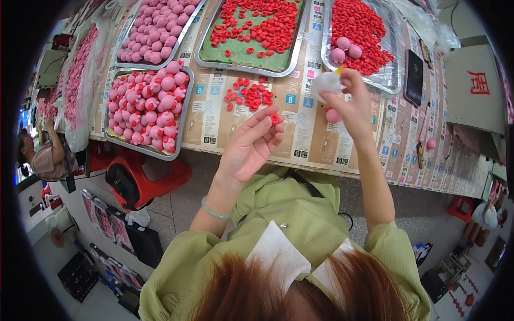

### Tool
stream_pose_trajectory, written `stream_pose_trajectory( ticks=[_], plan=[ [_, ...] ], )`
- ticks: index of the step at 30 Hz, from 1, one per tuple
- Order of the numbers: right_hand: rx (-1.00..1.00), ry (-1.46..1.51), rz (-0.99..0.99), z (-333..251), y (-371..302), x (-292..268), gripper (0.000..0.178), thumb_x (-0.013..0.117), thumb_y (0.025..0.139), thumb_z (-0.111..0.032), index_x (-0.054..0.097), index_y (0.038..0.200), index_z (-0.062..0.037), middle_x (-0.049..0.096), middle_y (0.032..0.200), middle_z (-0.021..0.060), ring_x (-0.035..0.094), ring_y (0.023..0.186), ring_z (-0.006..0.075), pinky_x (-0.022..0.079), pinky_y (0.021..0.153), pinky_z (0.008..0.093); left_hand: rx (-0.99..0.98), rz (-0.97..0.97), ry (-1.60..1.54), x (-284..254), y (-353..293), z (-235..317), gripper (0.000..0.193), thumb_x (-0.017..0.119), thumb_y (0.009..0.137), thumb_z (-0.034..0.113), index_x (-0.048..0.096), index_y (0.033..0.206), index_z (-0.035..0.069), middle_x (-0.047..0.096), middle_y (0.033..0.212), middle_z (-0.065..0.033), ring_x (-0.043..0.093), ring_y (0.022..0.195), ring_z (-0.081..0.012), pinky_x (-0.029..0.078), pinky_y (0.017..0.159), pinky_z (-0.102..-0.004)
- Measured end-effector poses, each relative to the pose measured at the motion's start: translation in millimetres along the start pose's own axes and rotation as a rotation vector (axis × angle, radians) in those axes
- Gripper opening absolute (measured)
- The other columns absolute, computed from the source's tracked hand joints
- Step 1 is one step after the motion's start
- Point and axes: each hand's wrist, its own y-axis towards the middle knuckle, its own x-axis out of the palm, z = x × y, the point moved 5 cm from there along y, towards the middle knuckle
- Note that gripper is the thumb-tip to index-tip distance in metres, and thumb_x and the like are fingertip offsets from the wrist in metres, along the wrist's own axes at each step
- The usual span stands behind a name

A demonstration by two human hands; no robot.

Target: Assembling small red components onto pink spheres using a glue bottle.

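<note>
Between the thumb and fingertips of my left hand [250, 140] is a small red cup-like piece [275, 119], its hollow side showing. My right hand [350, 101] grips a small white squeeze bottle [325, 84] with a yellow tip [339, 70], raised above the table. Just below the right hand lies a pink ball [332, 115]. Beyond my left hand, a loose heap of red pieces [251, 97] rests on the printed cardboard tabletop [300, 125]. The bottle and the red piece are apart.
Metal trays hold pink balls [155, 33], pink balls with red pieces [145, 107], red pieces on green [257, 27], and red pieces with several pink balls [360, 32]. A phone [414, 77] lies right. A red stool [144, 179] stands left; another person [49, 155] sits beyond.
</note>
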Motion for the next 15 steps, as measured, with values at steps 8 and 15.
stream_pose_trajectory(
  ticks=[8, 15],
  plan=[
    [-0.137, -0.293, -0.014, 19.9, 6.4, -0.1, 0.042, 0.066, 0.065, -0.007, 0.045, 0.101, -0.0025, 0.055, 0.094, 0.0092, 0.054, 0.081, 0.0163, 0.043, 0.068, 0.0267, -0.015, 0.004, 0.014, -2.7, 1.0, -4.4, 0.029, 0.05, 0.081, 0.001, 0.047, 0.11, 0.002, 0.054, 0.098, -0.0069, 0.054, 0.085, -0.0129, 0.046, 0.077, -0.0235],
    [-0.018, -0.664, -0.24, 28.2, -36.1, -4.3, 0.039, 0.067, 0.067, -0.013, 0.049, 0.099, 0.001, 0.052, 0.1, 0.0103, 0.053, 0.083, 0.019, 0.043, 0.072, 0.0297, -0.066, 0.015, 0.026, -5.5, 11.6, -15.2, 0.026, 0.052, 0.081, 0.004, 0.049, 0.107, 0.002, 0.055, 0.095, -0.0065, 0.054, 0.084, -0.0126, 0.046, 0.074, -0.0235]
  ],
)
